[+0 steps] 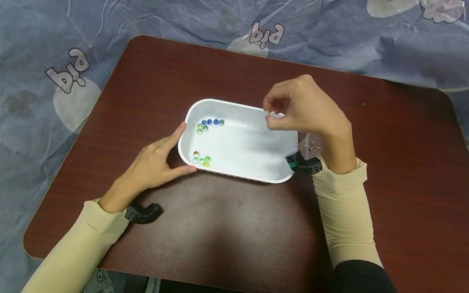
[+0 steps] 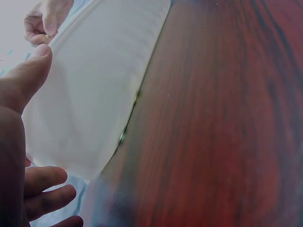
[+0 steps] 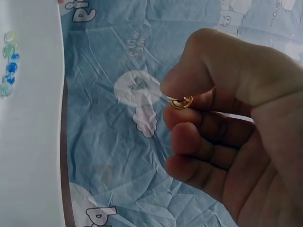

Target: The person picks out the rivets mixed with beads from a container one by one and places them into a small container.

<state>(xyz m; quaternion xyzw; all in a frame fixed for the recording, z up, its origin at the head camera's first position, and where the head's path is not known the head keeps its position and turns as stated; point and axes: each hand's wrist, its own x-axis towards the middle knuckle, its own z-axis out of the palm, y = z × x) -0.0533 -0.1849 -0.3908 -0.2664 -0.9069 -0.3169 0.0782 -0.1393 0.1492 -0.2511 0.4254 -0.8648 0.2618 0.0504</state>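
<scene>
A white tray (image 1: 242, 154) lies on the table with glass marbles in its left part. My left hand (image 1: 154, 165) steadies its left end, straight fingers spread, index finger at the left rim and thumb at the near corner. Above the tray's right end, my right hand (image 1: 305, 106) pinches a small gold push pin (image 3: 181, 102) between thumb and index finger; its round end shows in the right wrist view. Blue and clear marbles (image 1: 215, 122) form a curved row near the far left; green, yellow and brownish marbles (image 1: 202, 161) gather near the front left corner.
A small clear box (image 1: 310, 145) with several gold pieces stands against the tray's right end, partly behind the right wrist camera (image 1: 303, 163). The brown table (image 1: 220, 219) has rounded corners, and blue printed cloth (image 1: 165, 20) surrounds its far and left sides.
</scene>
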